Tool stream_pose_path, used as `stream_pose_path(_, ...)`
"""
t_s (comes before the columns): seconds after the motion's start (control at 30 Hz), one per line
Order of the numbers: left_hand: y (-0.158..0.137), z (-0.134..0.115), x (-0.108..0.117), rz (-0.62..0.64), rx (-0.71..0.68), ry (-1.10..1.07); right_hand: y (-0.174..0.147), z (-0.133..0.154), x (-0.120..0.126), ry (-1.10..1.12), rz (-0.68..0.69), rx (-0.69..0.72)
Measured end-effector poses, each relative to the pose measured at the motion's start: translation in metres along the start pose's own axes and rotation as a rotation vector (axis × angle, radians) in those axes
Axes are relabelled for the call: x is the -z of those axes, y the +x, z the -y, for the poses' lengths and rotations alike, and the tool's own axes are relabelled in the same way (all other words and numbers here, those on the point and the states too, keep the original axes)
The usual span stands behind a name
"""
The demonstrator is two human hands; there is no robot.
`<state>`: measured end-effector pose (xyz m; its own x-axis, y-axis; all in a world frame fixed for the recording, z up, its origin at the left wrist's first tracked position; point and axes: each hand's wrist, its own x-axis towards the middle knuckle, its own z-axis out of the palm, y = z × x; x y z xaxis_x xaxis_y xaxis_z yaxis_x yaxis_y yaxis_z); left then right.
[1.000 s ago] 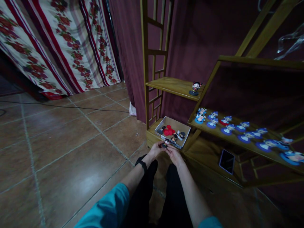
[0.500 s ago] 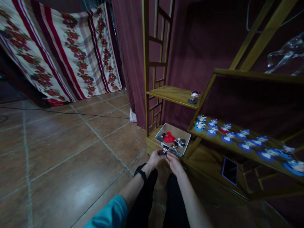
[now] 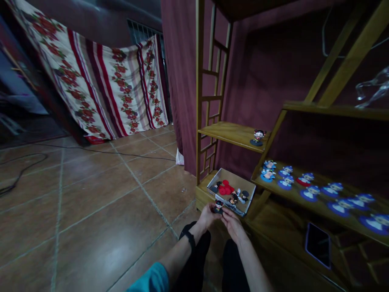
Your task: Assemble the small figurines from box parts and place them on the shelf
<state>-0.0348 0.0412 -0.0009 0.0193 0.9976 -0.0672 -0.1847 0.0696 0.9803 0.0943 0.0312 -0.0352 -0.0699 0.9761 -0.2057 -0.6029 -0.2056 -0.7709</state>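
Observation:
A small cartoon figurine [image 3: 219, 206] with black hair and a dark round base is held upright between both hands, in front of the box. My left hand [image 3: 208, 216] grips its base from the left, fingers closed. From the right, my right hand [image 3: 232, 224] closes its fingertips on the same base. Just beyond them, a shallow cardboard box [image 3: 212, 181] holds red discs [image 3: 225, 188] and several loose figurines [image 3: 240, 195]. A similar figurine [image 3: 258, 137] with a dark base stands on the small shelf above.
To the right, several blue-and-white figurines [image 3: 285, 181] stand in rows on a wooden shelf [image 3: 291, 194]. A phone [image 3: 317, 245] lies on the lower board. A clear ornament [image 3: 375, 87] stands at upper right. A cable [image 3: 142, 155] crosses the tiled floor; a floral cloth [image 3: 121, 85] hangs behind.
The view has swung left and up, so everything sits lower and further right in the picture. Both hands still hold the figurine in front of the box.

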Motion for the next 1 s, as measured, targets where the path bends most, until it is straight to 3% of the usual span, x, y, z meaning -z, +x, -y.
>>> stream_pose_path(0.27,0.001,-0.002,0.007,0.009,0.018,0.021,-0.004,0.002,-0.009,0.020,0.013,-0.056)
stream_pose_path(0.47,0.008,-0.038,0.019,-0.105,-0.009,0.063,-0.006,0.008,-0.014,0.000,-0.054,-0.129)
stream_pose_path(0.67,0.013,-0.067,0.022,0.069,0.026,-0.071,-0.005,0.008,-0.015,-0.014,-0.122,-0.162)
stream_pose_path(0.83,0.012,-0.064,0.020,0.186,0.154,-0.267,-0.003,0.006,-0.014,0.026,-0.107,-0.122)
stream_pose_path(1.0,0.017,-0.048,0.019,0.154,0.149,-0.214,-0.001,0.012,-0.013,0.068,-0.099,-0.133)
